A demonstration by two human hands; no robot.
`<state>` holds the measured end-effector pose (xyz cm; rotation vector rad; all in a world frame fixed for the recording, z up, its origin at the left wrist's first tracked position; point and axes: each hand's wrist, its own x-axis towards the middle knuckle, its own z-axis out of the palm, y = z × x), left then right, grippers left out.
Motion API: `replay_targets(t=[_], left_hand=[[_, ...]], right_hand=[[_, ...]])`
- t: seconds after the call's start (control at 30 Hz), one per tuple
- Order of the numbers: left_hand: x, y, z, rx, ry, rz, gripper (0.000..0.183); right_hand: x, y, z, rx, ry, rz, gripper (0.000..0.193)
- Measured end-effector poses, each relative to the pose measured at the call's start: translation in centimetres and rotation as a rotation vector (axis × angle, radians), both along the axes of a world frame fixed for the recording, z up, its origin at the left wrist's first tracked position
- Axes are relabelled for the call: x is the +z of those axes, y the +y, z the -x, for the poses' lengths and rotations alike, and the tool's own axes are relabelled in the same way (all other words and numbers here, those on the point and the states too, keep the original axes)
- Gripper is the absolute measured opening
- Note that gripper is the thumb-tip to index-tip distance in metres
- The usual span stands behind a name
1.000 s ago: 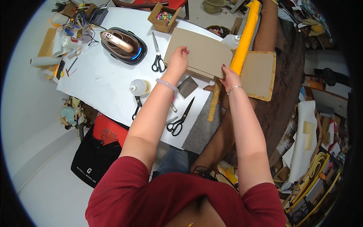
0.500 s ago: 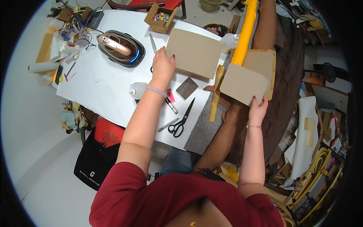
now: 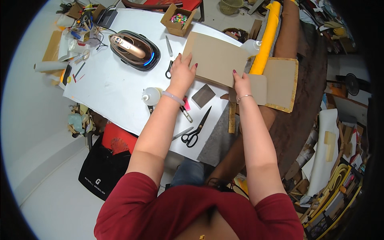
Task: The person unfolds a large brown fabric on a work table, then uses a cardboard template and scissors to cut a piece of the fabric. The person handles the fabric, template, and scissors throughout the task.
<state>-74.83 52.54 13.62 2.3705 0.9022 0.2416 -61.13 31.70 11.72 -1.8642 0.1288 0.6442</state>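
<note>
A large beige board [image 3: 218,54] lies on the white-covered table. My left hand [image 3: 183,74] rests at its near left corner with the fingers apart. At the near right edge my right hand [image 3: 242,85] closes over the board, thumb on top; its lower fingers are hidden. A smaller beige board with rounded corners [image 3: 259,89] shows just beyond that hand, over a yellow-edged board [image 3: 282,82]; where its left part lies I cannot tell. Close to my left hand are silver-bladed scissors [image 3: 169,48]. Between my forearms lie a dark flat block [image 3: 203,96] and black scissors [image 3: 196,130].
An iron [image 3: 132,50] with a lit blue strip sits on the left of the table. Behind the boards stands an open box of colourful clips [image 3: 179,20]. A plastic bottle [image 3: 151,96] is beside my left forearm. A yellow roll [image 3: 265,40] and brown rolls run along the right.
My right hand has moved left and away from me, to the large board's edge. The smaller board has shifted left with it. My left hand stays at the large board's left side.
</note>
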Motion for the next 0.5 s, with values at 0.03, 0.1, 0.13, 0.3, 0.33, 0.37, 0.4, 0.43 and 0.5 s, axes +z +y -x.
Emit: replay_targets(t=[0.03,0.1,0.13,0.3,0.33,0.37,0.4,0.43,0.5], left_hand=[[-0.2,0.1,0.2,-0.012,-0.023,0.01,0.053],[-0.9,0.6,0.3,0.02,-0.138,0.128,0.052],[-1.4,1.1,0.3,0.04,-0.224,0.181,0.052],[-3.9,2.7,0.0,0.282,-0.176,0.456,0.053],[-4.2,2.9,0.0,0.273,-0.156,0.558,0.053],[-4.3,3.0,-0.1,0.268,-0.122,0.666,0.054],[-4.3,3.1,0.0,0.272,-0.14,0.689,0.054],[-4.1,3.2,0.1,0.278,-0.143,0.719,0.054],[-3.2,3.0,0.4,0.277,-0.161,0.748,0.054]], right_hand=[[0.4,-0.5,0.1,-0.049,0.018,-0.004,0.044],[1.4,-1.5,0.7,-0.043,0.127,-0.087,0.038],[2.0,-2.0,1.1,-0.052,0.168,-0.133,0.036],[2.8,-2.6,1.4,-0.121,0.291,-0.268,0.031],[2.5,-2.4,1.4,-0.126,0.284,-0.289,0.031],[2.2,-2.1,1.4,-0.13,0.278,-0.312,0.031],[1.9,-2.1,1.3,-0.118,0.281,-0.316,0.034],[1.6,-2.1,1.2,-0.107,0.283,-0.321,0.037],[1.3,-2.3,1.0,-0.098,0.278,-0.317,0.041]])
